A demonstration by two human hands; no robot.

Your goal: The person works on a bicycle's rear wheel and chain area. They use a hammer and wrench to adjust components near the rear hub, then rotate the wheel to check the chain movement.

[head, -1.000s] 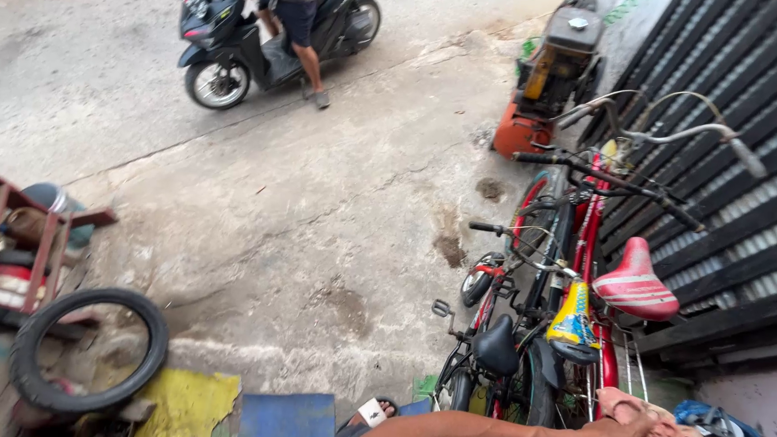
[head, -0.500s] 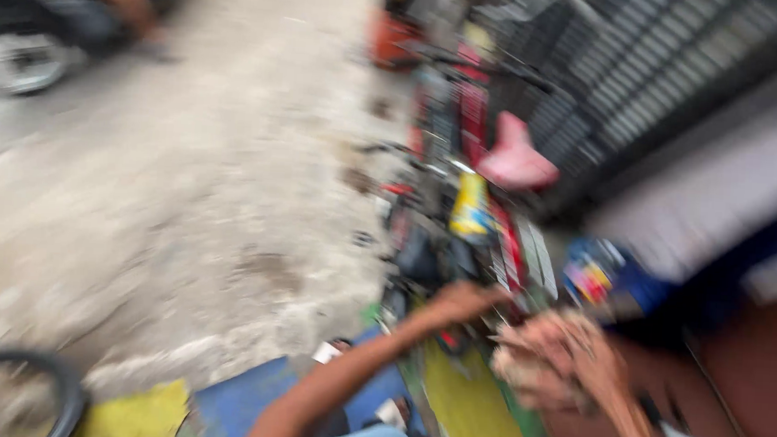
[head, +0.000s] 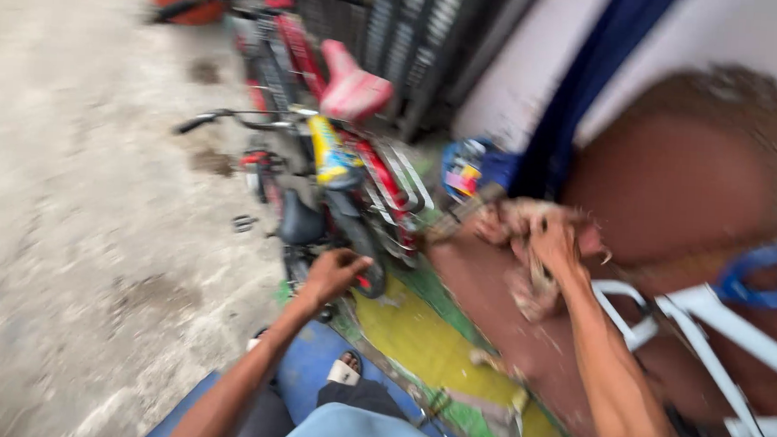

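The picture is blurred by motion. My right hand grips a pinkish rag over a dark red floor surface at the right. My left hand reaches forward with loosely curled fingers, close to the rear tyre of a small red and yellow bicycle; whether it touches the tyre I cannot tell. My knee in light blue cloth and a sandalled foot show at the bottom.
Several small bicycles lean along a dark metal shutter, one with a pink saddle. A white and blue metal frame stands at the right. Blue and yellow mats lie under me. Bare concrete spreads to the left.
My view has swung right, away from the motorbike and the loose tyre. My right hand has lifted the rag off the ground by the bicycles and moved it right; my left hand came forward.
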